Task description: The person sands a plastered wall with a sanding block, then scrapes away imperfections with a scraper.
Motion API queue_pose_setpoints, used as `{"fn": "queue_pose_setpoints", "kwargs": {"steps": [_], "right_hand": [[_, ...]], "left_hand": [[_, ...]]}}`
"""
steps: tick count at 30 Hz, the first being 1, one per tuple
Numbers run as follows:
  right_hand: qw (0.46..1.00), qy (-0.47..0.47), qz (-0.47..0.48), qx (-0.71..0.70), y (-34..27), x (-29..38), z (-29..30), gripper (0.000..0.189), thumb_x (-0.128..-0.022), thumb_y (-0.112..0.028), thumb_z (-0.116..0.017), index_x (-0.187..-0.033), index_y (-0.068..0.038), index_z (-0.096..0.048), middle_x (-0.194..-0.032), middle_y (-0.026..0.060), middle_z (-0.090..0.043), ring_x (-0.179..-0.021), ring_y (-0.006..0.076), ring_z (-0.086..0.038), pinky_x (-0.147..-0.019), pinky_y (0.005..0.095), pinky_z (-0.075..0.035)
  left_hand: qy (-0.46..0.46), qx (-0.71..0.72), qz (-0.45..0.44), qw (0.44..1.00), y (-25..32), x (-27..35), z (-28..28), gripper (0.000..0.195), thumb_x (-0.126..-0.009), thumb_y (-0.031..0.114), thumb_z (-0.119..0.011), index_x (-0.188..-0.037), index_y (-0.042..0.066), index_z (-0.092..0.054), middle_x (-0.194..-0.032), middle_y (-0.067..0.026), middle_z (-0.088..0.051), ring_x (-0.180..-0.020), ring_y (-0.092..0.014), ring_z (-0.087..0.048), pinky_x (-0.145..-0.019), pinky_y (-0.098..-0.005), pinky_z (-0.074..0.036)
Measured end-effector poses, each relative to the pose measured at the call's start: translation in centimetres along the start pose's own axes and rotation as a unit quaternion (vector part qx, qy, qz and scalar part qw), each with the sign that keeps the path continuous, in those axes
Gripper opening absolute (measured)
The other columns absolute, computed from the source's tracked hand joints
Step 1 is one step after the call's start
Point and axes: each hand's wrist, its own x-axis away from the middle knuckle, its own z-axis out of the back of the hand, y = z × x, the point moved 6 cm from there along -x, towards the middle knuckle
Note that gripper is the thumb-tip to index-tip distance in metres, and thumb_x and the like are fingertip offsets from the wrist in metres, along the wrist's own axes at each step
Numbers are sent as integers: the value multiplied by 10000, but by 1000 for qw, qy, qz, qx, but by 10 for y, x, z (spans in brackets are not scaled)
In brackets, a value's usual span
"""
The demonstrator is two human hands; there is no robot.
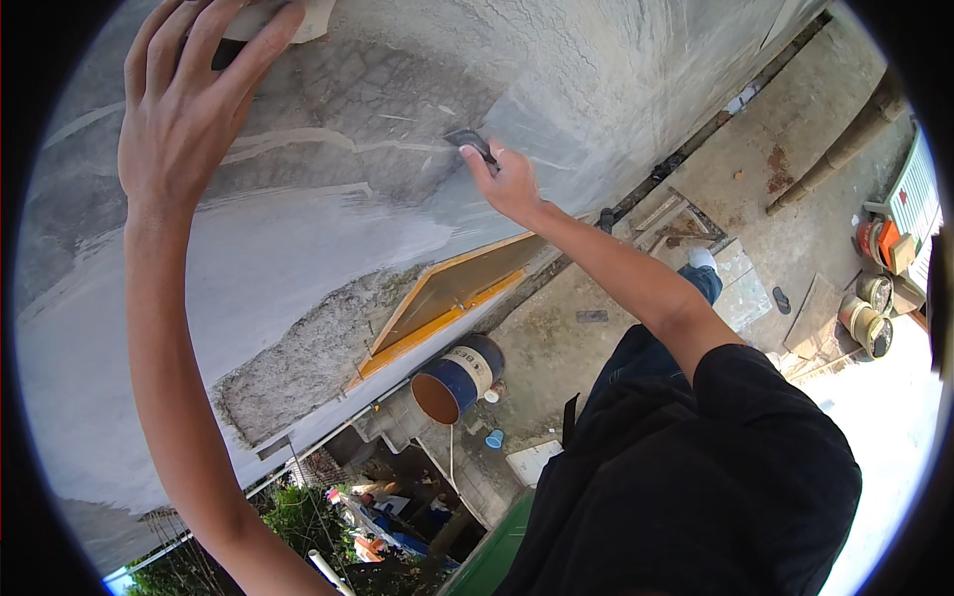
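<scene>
A dark scraper blade, like a small putty knife, is gripped in my right hand. The blade lies at the grey plastered wall, near the edge of a smoother bluish-grey patch. Farther up and to the left, my left hand is at a pale flat plate, thumb across it and the other fingers along its side. A dark part shows between thumb and fingers, while the rest of the plate is cut off by the picture's top. Pale streaks of plaster cross the rougher grey area between my hands.
Below the wall patch is a yellow-framed window beside rough bare render. Far below stand a blue drum, a blue cup, several buckets and a wooden frame. A bamboo pole slants at the right.
</scene>
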Motion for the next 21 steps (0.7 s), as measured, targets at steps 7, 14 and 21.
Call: {"fn": "queue_pose_setpoints", "kwargs": {"steps": [7, 14, 21], "right_hand": [[999, -38, -25, 25, 0, 5, -7, 415, -951, -422, -607, -788, -43, -558, -568, 116, -555, -513, 311, -540, -495, 399, -421], [997, -47, 39, 57, -4, 7, -9, 425, -966, -461, -559, -836, -57, -561, -602, 118, -598, -589, 333, -628, -525, 426, -453], [996, -35, 60, 50, 1, 8, -16, 396, -937, -400, -638, -787, -42, -564, -530, 125, -534, -462, 332, -529, -457, 417, -412]], "left_hand": [[-1, -2, 1, 1000, 2, 0, 0, 570, -835, 283, -752, -1334, 464, -543, -1228, 76, -497, -1260, -173, -436, -1126, -336, -376], [0, -2, 4, 1000, 1, -2, 0, 584, -831, 287, -754, -1340, 469, -532, -1223, 74, -500, -1264, -176, -438, -1124, -342, -384], [-5, -2, 0, 1000, 1, -2, 0, 583, -836, 286, -748, -1344, 469, -527, -1233, 74, -498, -1263, -176, -442, -1127, -347, -388]]}}
